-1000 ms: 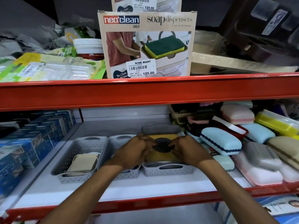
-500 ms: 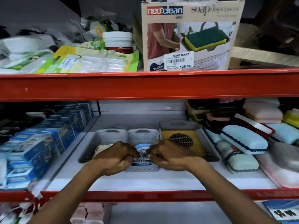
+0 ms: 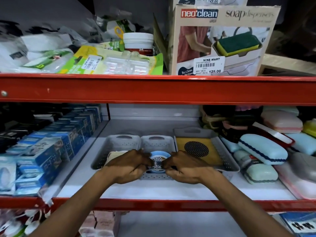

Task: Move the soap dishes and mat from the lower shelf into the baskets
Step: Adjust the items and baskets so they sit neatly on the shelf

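Soap dish point(image 3: 158, 162), blue, lower centre of frame, sits in the middle basket point(image 3: 156, 142), left hand point(image 3: 129, 165) and right hand point(image 3: 183, 166) clamped on its edges; likely light, stiff plastic. Mat point(image 3: 196, 148) lies in the basket behind, right.

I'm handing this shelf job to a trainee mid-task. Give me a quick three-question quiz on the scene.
1. True or false: the yellow mat lies in the right basket.
2. What do both hands, left and right, hold? A) blue round soap dish B) sponge C) bottle
3. Which basket holds the beige soap dish?

Key: 1 true. 2 A, the blue round soap dish, over the middle basket. 3 the left basket.
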The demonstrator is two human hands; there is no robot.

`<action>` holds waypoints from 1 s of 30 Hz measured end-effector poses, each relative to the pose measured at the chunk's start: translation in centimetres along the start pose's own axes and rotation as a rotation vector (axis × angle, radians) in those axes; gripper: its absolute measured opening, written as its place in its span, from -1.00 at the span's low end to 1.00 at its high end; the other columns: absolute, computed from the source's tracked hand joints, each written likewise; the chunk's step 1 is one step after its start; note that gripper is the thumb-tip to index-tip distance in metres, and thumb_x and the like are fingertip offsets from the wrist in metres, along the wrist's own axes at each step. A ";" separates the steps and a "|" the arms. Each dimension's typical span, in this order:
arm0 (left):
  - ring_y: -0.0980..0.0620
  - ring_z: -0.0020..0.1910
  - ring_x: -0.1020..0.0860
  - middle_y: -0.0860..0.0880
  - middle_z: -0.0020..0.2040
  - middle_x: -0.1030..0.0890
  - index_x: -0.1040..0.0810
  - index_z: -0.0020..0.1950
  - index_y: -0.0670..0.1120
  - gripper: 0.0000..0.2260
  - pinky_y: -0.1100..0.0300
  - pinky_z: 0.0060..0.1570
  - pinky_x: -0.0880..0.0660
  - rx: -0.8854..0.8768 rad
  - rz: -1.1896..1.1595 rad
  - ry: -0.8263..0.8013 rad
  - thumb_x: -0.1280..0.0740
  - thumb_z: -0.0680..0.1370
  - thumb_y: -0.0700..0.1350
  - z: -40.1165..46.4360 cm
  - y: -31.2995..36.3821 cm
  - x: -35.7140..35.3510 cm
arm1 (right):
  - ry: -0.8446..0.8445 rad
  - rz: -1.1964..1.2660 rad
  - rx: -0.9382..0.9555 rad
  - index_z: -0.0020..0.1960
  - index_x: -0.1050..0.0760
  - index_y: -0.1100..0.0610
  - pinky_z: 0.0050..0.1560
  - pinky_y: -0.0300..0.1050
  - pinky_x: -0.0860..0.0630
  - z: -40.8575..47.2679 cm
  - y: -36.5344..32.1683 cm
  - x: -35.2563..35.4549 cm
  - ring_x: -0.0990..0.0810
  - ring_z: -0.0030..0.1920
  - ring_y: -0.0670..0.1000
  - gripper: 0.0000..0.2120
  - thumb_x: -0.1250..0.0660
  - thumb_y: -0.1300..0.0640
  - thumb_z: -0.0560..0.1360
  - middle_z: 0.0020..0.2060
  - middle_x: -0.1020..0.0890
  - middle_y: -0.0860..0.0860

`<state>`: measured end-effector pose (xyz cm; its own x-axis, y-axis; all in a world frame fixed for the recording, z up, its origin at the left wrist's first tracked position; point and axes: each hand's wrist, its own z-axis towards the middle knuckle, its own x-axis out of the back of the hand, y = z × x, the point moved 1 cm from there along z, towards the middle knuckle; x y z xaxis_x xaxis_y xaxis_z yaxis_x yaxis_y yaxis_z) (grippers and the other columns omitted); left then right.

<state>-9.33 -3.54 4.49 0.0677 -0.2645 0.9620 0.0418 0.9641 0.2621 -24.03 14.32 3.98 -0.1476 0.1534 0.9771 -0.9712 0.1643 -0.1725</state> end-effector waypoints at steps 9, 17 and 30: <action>0.00 0.25 -0.62 -0.02 0.29 -0.67 -0.65 0.29 0.03 -0.52 0.02 0.29 -0.54 0.239 -0.088 0.226 -0.10 0.47 -0.04 -7.0 -5.3 4.2 | 0.151 0.048 0.035 0.35 -0.43 -0.10 0.11 0.04 -0.62 2.8 -3.9 0.4 -0.56 0.25 0.04 -0.49 -0.07 -0.33 0.54 0.29 -0.60 -0.05; -0.10 0.18 -0.64 -0.07 0.19 -0.71 -0.69 0.20 -0.01 -0.42 0.01 0.19 -0.56 0.234 -0.021 0.113 0.00 0.44 0.14 -8.8 -6.6 2.6 | 0.017 0.007 0.089 0.28 -0.54 0.03 0.22 -0.11 -0.48 7.9 -7.8 -2.6 -0.58 0.17 0.07 -0.37 -0.08 -0.42 0.54 0.19 -0.65 0.00; -0.11 0.11 -0.61 -0.12 0.11 -0.71 -0.67 0.08 -0.13 -0.44 0.00 0.13 -0.52 0.191 0.040 0.124 0.02 0.46 0.13 -8.6 -7.4 1.5 | 0.026 -0.092 0.110 -0.09 -0.58 0.04 -0.16 -0.14 -0.27 9.0 -8.2 -2.9 -0.52 -0.15 0.03 -0.49 -0.12 -0.36 0.55 -0.15 -0.65 0.00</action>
<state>-0.94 -11.28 3.29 0.1882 -0.2157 0.9581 -0.1520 0.9574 0.2454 -17.29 3.76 3.69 -0.0533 0.1678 0.9844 -0.9953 0.0713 -0.0660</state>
